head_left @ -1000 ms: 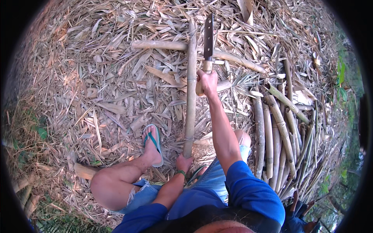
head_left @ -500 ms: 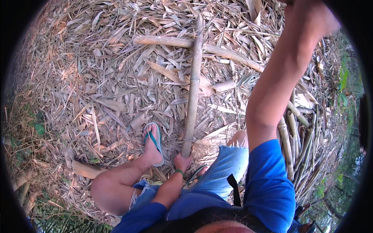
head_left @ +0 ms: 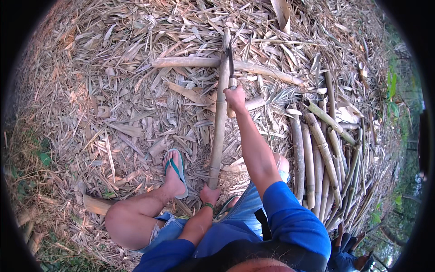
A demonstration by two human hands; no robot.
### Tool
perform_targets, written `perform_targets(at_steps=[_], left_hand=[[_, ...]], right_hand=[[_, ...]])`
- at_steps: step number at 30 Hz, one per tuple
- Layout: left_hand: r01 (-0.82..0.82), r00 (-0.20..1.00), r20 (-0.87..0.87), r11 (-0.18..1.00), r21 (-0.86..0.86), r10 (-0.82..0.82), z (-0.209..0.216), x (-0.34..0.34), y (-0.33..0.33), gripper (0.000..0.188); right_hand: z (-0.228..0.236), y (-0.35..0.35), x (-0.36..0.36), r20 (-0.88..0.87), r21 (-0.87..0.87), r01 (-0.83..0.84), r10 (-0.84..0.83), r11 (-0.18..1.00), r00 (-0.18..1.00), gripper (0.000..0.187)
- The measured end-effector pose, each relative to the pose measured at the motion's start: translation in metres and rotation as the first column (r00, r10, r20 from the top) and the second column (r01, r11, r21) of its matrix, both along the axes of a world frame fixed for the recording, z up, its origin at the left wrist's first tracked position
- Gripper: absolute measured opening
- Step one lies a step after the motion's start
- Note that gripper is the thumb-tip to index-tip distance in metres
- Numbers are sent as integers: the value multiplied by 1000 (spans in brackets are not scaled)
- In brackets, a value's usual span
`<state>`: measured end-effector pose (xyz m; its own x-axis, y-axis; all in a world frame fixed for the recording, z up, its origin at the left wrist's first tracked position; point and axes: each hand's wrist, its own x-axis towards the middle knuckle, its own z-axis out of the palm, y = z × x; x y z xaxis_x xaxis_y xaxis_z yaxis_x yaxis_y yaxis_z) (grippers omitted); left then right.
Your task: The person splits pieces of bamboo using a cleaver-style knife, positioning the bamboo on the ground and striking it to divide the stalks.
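Note:
A long bamboo pole (head_left: 218,131) runs away from me, its far part lying across a second pole (head_left: 186,61) on the ground. My left hand (head_left: 210,195) is closed around its near end, between my feet. In my right hand (head_left: 235,97), stretched far forward, is the wooden handle of a machete (head_left: 231,64). Its dark blade points away along the right side of the bamboo, just past the crossing. Whether the edge has bitten into the bamboo I cannot tell.
Cut bamboo lengths (head_left: 317,167) lie in a pile on the right. A split piece (head_left: 96,205) rests beside my left knee. Dry leaves and husks (head_left: 122,81) cover the ground. At the lower right edge another person (head_left: 345,259) is partly visible.
My right arm has swung down from high at the upper right, bringing the machete to the bamboo's far part. The left hand keeps its hold; the bamboo's far end appears slightly lower.

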<state>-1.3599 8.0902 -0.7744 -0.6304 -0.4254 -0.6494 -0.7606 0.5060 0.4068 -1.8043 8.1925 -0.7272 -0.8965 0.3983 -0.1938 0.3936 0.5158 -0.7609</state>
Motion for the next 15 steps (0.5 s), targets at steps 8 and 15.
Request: perform_targets(at_steps=[8, 15], left_hand=[[-185, 982, 42, 872, 452, 186, 3, 5, -11, 52], [-89, 992, -56, 953, 290, 109, 1, 6, -12, 56]], right_hand=[[96, -11, -32, 241, -654, -28, 244, 756, 939, 23], [49, -30, 72, -53, -391, -43, 24, 919, 998, 31]])
